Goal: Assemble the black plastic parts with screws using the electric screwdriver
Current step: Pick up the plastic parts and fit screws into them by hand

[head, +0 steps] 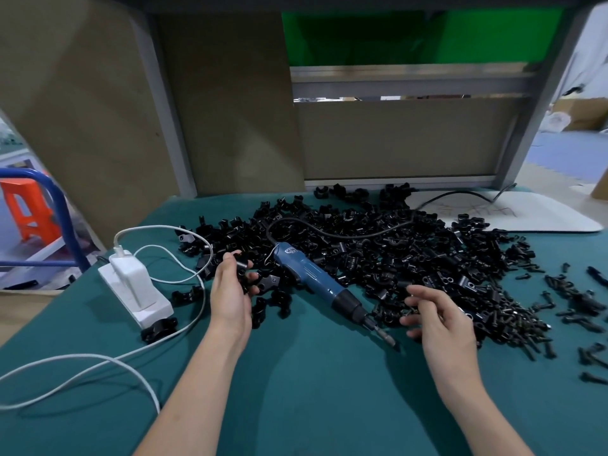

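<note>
A big heap of black plastic parts (378, 245) covers the middle of the green table (296, 373). The blue electric screwdriver (316, 284) lies on its side at the heap's front edge, tip pointing toward me and to the right. My left hand (230, 291) holds a black plastic part (243, 271) between thumb and fingers, just left of the screwdriver. My right hand (437, 320) hovers over the heap's front right edge with relaxed, spread fingers that hold nothing I can see. Black screws (572, 301) lie scattered to the right.
A white power strip (138, 291) with a plugged charger and white cables (98, 360) sits at the left. A white board (513, 212) lies at the back right. Cardboard panels and a metal frame close the back. An orange stool (29, 209) stands beyond the left edge.
</note>
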`<control>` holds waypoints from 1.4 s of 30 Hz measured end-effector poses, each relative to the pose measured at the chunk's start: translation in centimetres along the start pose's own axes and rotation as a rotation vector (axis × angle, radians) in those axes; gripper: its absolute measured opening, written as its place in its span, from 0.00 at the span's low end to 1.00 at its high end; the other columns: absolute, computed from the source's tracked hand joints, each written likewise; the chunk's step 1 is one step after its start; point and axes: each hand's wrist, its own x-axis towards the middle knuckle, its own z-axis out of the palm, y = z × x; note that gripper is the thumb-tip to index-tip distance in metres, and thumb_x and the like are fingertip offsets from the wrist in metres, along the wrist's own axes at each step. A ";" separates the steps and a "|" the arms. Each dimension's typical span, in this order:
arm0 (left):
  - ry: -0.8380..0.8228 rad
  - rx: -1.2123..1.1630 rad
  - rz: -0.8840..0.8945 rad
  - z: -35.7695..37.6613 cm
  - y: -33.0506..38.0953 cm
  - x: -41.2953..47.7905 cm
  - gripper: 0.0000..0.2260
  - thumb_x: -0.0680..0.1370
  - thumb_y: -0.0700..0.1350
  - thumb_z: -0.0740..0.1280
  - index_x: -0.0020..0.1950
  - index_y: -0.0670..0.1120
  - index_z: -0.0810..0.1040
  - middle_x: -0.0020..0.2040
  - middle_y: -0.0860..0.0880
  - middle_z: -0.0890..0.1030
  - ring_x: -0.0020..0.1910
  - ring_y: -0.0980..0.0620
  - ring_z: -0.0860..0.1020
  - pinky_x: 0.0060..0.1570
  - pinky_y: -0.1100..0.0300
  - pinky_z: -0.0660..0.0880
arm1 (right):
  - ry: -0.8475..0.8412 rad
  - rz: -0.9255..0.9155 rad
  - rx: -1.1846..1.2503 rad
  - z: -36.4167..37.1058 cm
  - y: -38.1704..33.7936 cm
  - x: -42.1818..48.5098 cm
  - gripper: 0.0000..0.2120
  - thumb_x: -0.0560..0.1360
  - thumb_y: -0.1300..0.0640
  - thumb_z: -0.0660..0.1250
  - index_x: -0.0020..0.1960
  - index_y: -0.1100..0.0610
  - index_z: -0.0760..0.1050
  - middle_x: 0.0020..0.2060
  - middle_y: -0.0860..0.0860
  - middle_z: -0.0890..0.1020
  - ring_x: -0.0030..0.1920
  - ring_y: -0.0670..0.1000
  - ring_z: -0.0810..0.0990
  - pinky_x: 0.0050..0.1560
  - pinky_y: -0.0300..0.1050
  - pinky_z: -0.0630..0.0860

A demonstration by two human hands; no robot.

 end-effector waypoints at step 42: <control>0.121 1.764 0.656 -2.0 -0.4 0.1 0.18 0.85 0.53 0.58 0.56 0.44 0.82 0.51 0.43 0.81 0.54 0.41 0.76 0.64 0.45 0.62 | -0.023 0.003 0.007 0.0 -0.1 -0.2 0.16 0.85 0.62 0.59 0.53 0.48 0.83 0.44 0.43 0.85 0.38 0.45 0.84 0.40 0.45 0.77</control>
